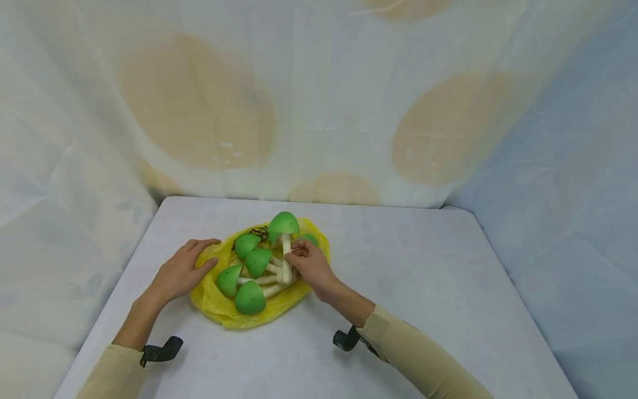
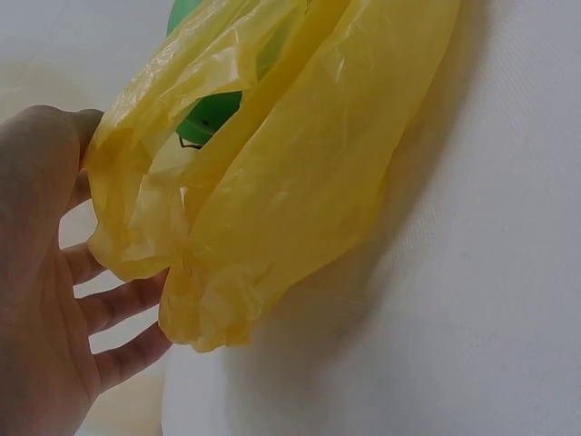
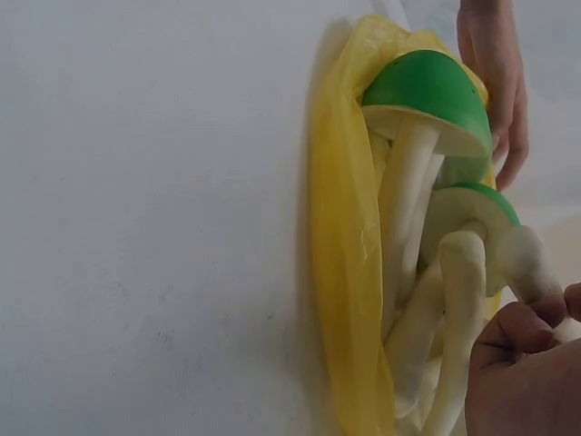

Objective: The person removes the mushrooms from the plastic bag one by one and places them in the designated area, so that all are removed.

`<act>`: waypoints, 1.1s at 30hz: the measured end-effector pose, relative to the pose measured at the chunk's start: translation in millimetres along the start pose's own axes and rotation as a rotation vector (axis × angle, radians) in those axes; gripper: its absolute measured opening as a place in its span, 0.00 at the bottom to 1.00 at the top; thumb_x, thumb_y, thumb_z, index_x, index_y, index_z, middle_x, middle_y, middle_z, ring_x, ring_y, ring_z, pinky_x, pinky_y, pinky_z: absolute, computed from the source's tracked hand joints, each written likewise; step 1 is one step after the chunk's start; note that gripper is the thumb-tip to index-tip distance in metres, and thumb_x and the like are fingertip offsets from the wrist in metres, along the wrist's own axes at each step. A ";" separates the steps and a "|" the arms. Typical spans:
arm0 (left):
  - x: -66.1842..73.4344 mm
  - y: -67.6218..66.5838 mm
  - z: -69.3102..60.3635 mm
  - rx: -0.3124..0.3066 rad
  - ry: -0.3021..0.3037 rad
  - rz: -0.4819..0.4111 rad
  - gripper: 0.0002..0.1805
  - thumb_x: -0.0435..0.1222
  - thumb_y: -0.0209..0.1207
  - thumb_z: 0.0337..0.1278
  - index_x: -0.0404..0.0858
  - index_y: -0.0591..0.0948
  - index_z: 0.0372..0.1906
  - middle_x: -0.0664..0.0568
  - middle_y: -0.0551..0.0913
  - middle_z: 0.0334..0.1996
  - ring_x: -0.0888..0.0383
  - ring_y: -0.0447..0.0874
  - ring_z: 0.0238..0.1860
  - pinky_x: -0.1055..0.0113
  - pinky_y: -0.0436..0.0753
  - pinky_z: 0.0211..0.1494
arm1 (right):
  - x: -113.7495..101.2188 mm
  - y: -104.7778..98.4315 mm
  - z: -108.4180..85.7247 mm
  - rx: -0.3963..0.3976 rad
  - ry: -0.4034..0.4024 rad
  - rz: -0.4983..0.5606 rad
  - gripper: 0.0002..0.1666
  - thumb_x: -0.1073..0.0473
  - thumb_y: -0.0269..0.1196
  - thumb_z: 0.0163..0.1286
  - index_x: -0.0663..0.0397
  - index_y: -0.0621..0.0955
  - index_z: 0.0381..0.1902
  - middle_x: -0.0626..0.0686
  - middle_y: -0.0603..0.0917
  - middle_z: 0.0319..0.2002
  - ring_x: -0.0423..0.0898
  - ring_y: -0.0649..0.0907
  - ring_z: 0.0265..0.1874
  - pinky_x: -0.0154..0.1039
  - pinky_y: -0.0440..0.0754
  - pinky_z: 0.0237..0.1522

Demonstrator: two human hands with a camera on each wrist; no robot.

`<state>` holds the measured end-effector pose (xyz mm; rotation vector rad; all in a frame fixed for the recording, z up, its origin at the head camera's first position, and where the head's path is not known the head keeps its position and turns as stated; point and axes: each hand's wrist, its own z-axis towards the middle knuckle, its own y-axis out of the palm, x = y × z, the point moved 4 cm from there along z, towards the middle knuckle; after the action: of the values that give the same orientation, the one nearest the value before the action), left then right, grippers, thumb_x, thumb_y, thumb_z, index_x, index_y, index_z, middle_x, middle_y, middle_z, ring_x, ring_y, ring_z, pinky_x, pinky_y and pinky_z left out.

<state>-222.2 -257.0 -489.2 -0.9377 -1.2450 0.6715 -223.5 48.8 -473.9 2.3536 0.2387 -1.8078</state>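
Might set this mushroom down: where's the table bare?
Widest: table right of the yellow bag, beyond the right sleeve. Smaller: the bag's nearside, toward the left sleeve. Crowded: the bag, mushrooms inside, left hand alongside, right hand among them.

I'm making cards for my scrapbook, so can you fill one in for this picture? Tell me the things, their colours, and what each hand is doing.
Table: white
Bag: yellow plastic, lying open on the table
Mushrooms: several, green caps, pale stems, in the bag
Right hand: pinches one mushroom by its stem
Left hand: at the bag's left edge
Black strands: inside the bag; can't tell what they are
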 end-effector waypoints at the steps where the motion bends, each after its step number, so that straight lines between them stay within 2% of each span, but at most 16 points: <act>1: -0.3 -0.1 0.0 0.000 0.002 0.001 0.28 0.53 0.50 0.75 0.46 0.69 0.72 0.38 0.72 0.63 0.36 0.72 0.63 0.31 0.73 0.58 | -0.2 -0.9 0.0 0.000 0.001 0.001 0.20 0.58 0.63 0.71 0.58 0.72 0.57 0.51 0.76 0.40 0.44 0.72 0.28 0.41 0.71 0.33; 6: -1.3 0.1 -0.3 0.005 0.023 -0.036 0.26 0.47 0.51 0.75 0.46 0.68 0.72 0.39 0.73 0.62 0.38 0.73 0.62 0.33 0.73 0.60 | -0.9 -10.4 0.3 -0.006 -0.001 -0.011 0.22 0.57 0.62 0.72 0.58 0.71 0.59 0.52 0.76 0.40 0.44 0.71 0.28 0.39 0.71 0.31; 14: -1.3 -1.7 -2.8 0.011 0.061 -0.109 0.19 0.38 0.52 0.75 0.46 0.73 0.66 0.41 0.73 0.62 0.40 0.72 0.63 0.35 0.71 0.64 | -5.5 -40.8 -2.6 0.033 -0.035 -0.108 0.21 0.57 0.62 0.71 0.56 0.73 0.58 0.53 0.78 0.42 0.46 0.72 0.29 0.34 0.72 0.28; 19: -2.3 -4.4 -5.0 0.026 0.056 -0.125 0.16 0.35 0.52 0.73 0.44 0.75 0.61 0.39 0.72 0.62 0.38 0.73 0.60 0.35 0.73 0.61 | -7.7 -64.5 -3.5 0.082 -0.054 -0.137 0.19 0.57 0.63 0.70 0.55 0.75 0.56 0.53 0.79 0.41 0.46 0.73 0.29 0.35 0.71 0.28; 23: -2.8 -5.1 -4.6 0.044 0.087 -0.140 0.13 0.31 0.52 0.72 0.44 0.77 0.55 0.40 0.74 0.59 0.39 0.73 0.60 0.36 0.72 0.62 | -8.3 -85.8 -3.2 0.136 -0.060 -0.159 0.19 0.58 0.63 0.70 0.55 0.75 0.56 0.54 0.80 0.42 0.45 0.74 0.28 0.35 0.72 0.28; 28: -3.4 -2.1 -3.4 0.046 0.127 -0.127 0.14 0.30 0.51 0.72 0.46 0.81 0.53 0.42 0.76 0.58 0.39 0.72 0.62 0.37 0.71 0.63 | 0.2 -111.2 -1.4 0.177 -0.034 -0.189 0.20 0.56 0.63 0.71 0.53 0.74 0.57 0.55 0.80 0.45 0.45 0.75 0.29 0.34 0.73 0.28; 33: -4.7 0.5 -2.6 0.034 0.120 -0.117 0.15 0.31 0.51 0.73 0.46 0.82 0.56 0.41 0.77 0.59 0.38 0.71 0.63 0.36 0.69 0.64 | 10.3 -130.0 3.1 0.192 -0.011 -0.210 0.21 0.56 0.63 0.72 0.53 0.73 0.59 0.55 0.80 0.47 0.45 0.77 0.30 0.34 0.74 0.29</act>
<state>-220.6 -261.3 -492.0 -0.8579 -1.1693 0.5351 -253.1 175.0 -488.8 2.5311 0.3363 -2.0207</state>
